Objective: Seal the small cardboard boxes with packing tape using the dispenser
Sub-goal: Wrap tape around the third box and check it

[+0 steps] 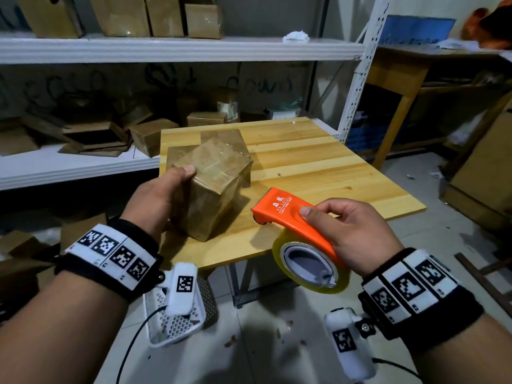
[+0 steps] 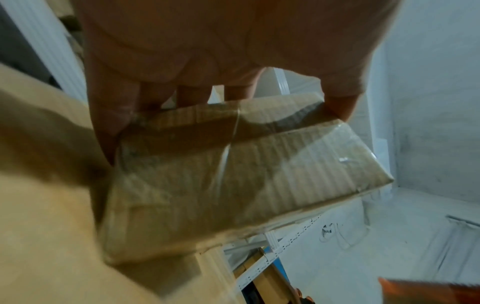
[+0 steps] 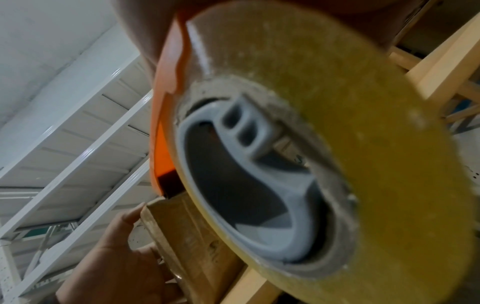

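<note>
To your far left, white shelves (image 1: 83, 164) hold loose cardboard, and their near edge runs close beside the left edge of the wooden table (image 1: 318, 162). Your left hand (image 1: 163, 195) grips a small cardboard box (image 1: 213, 187) from its left side, thumb on the top corner and fingers curled round the far face. The box sits tilted at the table's near left, just in front of a second box (image 1: 221, 137). Its faces are brown, creased and glossy with clear tape; the left wrist view shows a shiny strip down one face. Bare tabletop lies open to the right and far side. Your right hand (image 1: 349, 231) grasps the orange tape dispenser (image 1: 288, 214), its toothed end pointing at the box without touching it, and the yellowish roll (image 1: 310, 264) overhangs the table's near edge.
</note>
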Tool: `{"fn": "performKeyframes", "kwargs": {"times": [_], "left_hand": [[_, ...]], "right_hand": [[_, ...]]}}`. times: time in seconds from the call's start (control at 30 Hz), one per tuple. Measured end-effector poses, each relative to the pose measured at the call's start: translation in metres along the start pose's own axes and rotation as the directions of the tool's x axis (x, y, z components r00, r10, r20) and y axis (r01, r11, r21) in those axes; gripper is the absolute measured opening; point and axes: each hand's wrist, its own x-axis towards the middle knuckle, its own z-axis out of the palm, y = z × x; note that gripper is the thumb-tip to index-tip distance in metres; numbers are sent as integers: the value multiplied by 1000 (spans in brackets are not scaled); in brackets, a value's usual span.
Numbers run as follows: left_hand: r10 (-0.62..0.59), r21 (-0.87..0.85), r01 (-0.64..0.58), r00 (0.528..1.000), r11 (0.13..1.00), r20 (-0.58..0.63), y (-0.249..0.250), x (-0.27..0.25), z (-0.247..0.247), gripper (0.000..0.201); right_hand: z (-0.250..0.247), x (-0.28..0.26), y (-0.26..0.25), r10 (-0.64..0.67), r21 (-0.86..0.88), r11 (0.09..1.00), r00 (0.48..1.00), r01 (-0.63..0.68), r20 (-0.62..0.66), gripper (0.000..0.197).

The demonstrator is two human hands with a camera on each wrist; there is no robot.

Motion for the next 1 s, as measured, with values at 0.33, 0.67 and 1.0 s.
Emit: {"fn": "performKeyframes", "kwargs": {"times": [0.33,0.67,1.0], "left_hand": [[71,6,-71,993,997,-89,3,-7,0,49],[630,435,-580,776,689,35,1,-9,-1,41],[562,499,-467,825,730,-50,1,-2,-2,63]], "right_hand": [[28,9,0,43,-52,998,999,-43,-6,37],[44,14,-6,60,-76,995,998,-61,-14,41],[43,10,-12,24,-39,999,1000,-24,1,37]]}}
